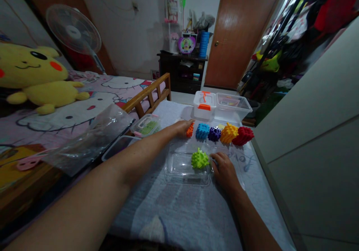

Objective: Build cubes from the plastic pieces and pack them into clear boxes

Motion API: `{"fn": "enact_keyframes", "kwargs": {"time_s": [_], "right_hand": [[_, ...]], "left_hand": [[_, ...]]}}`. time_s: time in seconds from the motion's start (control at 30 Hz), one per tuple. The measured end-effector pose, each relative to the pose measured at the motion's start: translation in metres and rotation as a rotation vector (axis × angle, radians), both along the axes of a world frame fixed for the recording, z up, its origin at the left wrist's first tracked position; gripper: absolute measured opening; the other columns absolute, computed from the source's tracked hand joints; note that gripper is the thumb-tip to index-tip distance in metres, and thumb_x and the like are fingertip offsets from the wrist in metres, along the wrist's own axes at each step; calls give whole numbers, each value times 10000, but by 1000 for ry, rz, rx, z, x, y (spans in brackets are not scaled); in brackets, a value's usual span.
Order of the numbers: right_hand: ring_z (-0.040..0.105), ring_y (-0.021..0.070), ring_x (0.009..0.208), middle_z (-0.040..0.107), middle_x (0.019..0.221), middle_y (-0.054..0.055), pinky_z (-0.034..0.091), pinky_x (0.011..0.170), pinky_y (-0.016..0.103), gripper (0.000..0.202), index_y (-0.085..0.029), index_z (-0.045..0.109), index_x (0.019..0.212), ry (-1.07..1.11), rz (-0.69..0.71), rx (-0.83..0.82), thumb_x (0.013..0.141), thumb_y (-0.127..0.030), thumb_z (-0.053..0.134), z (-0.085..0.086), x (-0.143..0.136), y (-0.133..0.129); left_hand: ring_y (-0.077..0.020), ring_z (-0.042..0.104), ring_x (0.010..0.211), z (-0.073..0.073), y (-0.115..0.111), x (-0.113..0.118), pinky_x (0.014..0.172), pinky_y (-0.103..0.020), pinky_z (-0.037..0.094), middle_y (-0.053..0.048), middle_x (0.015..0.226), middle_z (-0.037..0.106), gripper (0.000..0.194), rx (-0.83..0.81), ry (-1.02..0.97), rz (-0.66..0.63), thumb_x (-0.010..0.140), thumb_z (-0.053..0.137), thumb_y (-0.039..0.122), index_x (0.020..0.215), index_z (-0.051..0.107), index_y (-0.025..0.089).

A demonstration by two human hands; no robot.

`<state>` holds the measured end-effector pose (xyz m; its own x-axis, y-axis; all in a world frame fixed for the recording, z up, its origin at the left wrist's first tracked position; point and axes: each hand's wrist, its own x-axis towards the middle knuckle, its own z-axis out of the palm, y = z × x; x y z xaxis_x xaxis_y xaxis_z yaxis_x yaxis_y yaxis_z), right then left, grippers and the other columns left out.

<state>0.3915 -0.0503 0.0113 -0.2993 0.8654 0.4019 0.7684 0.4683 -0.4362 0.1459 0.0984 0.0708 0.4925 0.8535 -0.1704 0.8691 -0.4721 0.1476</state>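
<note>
My left hand [182, 128] reaches out to a cluster of orange interlocking plastic pieces [190, 130], its fingers closed round the near-left side. To the right of it stand clusters of blue pieces [202, 131], dark purple pieces [214, 133], yellow-orange pieces [229, 133] and red pieces [243, 136] in a row. Closer to me lies a shallow clear plastic container [179, 165], with lime-green pieces [199, 159] at its right end. The bent fingers of my right hand [223, 167] are at that container's right edge, beside the green pieces; the fingertips are partly hidden.
Behind the row stand a clear box with orange latches [204, 111] and a larger clear bin [234, 107]. Left of my left forearm are a lidded box with green contents [147, 127] and a plastic bag [98, 139]. A white cabinet [316, 112] borders the right side.
</note>
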Motion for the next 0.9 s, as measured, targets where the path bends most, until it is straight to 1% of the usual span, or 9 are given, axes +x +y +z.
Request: {"fn": "enact_keyframes", "kwargs": {"time_s": [0.1,0.2,0.27,0.33,0.43,0.53,0.6,0.73,0.9], "right_hand": [[604,221,899,673,930,86,480,842,349,234,-190,691,989,3,-3,9,908,-154,474,0,0,0],[604,219,896,671,919,82,480,841,346,230,-190,696,982,3,-4,5,903,-163,482,0,1,0],[604,222,902,671,920,85,480,844,347,228,-185,698,970,1,4,-4,907,-170,479,0,1,1],[602,226,904,670,925,93,479,846,350,228,-176,696,968,-4,12,-10,917,-180,474,0,2,1],[599,229,899,666,923,93,475,847,353,232,-174,695,976,-17,8,-7,926,-189,468,0,2,2],[599,231,902,664,920,89,473,845,353,234,-180,696,977,-24,4,9,925,-196,469,0,2,2],[599,233,905,665,918,92,474,849,355,230,-176,696,973,-20,8,17,924,-204,474,-1,2,2],[602,235,895,667,911,95,476,848,359,228,-173,697,967,-13,6,20,917,-205,477,-3,3,3],[602,236,895,663,904,94,473,845,355,235,-172,699,970,-19,6,15,919,-210,473,-2,3,3]], "left_hand": [[-273,637,1120,14,-4,-7,900,-301,484,-130,1280,652,958,9,-22,14,684,715,255,1509,235,176],[-264,640,1102,39,-17,-15,859,-287,486,-117,1256,654,852,31,-27,-17,676,688,180,1444,320,191],[-260,642,1086,58,-35,-18,848,-287,482,-104,1230,658,767,27,-25,-39,674,682,161,1378,382,200],[-264,635,1096,74,-58,-20,860,-294,475,-107,1229,650,737,13,-38,-65,678,688,165,1354,396,195],[-255,624,1114,86,-97,-20,879,-297,466,-100,1237,641,690,-23,-87,-120,701,689,174,1330,411,215],[-238,640,1068,81,-127,-18,863,-296,471,-78,1197,661,592,-102,-109,-159,734,678,193,1278,450,249],[-244,646,1055,73,-137,-14,850,-302,478,-82,1182,669,559,-131,-89,-165,739,677,203,1255,466,252],[-271,663,1027,55,-140,-6,810,-318,499,-117,1151,680,532,-135,9,-146,747,687,239,1239,483,225],[-295,686,973,36,-135,3,755,-339,516,-137,1102,699,480,-141,63,-143,797,667,437,1187,508,205]]}}
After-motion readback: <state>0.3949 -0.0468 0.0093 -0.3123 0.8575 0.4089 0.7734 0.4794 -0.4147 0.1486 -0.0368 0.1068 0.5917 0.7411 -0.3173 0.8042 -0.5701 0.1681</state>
